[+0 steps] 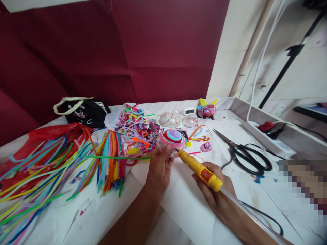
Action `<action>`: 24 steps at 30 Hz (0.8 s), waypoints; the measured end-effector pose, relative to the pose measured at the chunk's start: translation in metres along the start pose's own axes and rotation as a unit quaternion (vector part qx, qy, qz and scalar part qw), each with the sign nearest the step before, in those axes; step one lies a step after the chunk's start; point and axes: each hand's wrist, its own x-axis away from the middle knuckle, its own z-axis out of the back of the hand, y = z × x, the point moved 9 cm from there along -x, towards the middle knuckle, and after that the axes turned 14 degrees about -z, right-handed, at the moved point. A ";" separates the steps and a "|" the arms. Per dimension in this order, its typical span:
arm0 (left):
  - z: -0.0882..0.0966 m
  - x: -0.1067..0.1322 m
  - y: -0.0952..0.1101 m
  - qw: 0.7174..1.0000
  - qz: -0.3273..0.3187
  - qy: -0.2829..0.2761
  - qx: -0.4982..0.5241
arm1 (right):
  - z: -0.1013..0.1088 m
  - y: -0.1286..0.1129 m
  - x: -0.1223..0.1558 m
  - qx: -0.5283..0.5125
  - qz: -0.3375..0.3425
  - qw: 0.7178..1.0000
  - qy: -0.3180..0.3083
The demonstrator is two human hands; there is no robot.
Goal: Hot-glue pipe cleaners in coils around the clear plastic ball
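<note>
My left hand (159, 166) is closed round a clear ball (172, 139) wrapped in pink, red, purple and teal pipe-cleaner coils. It holds the ball just above the white table (184, 204). My right hand (216, 190) grips a yellow pen-shaped glue gun (200, 170) with a red switch. The gun's tip touches the lower side of the ball, and a clear glue stick sticks out of its back end. A green pipe cleaner (114, 157) runs left from under my left hand.
Bundles of coloured pipe cleaners (51, 163) and a red plastic bag (56, 131) cover the left. Cut pieces (135, 131) lie behind the ball, with a black pouch (85, 112), clear half-shells (178, 119), a small clock (189, 111), a finished horned figure (207, 109), black scissors (245, 154) and a power strip (278, 144) on the right.
</note>
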 end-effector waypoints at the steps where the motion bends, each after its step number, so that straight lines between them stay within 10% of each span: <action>1: 0.000 0.000 0.000 1.000 0.000 0.001 0.000 | 0.000 -0.001 0.000 0.001 0.001 1.000 0.001; 24: 0.002 0.000 -0.002 1.000 -0.001 0.002 0.001 | 0.000 0.002 0.001 -0.008 -0.005 1.000 0.007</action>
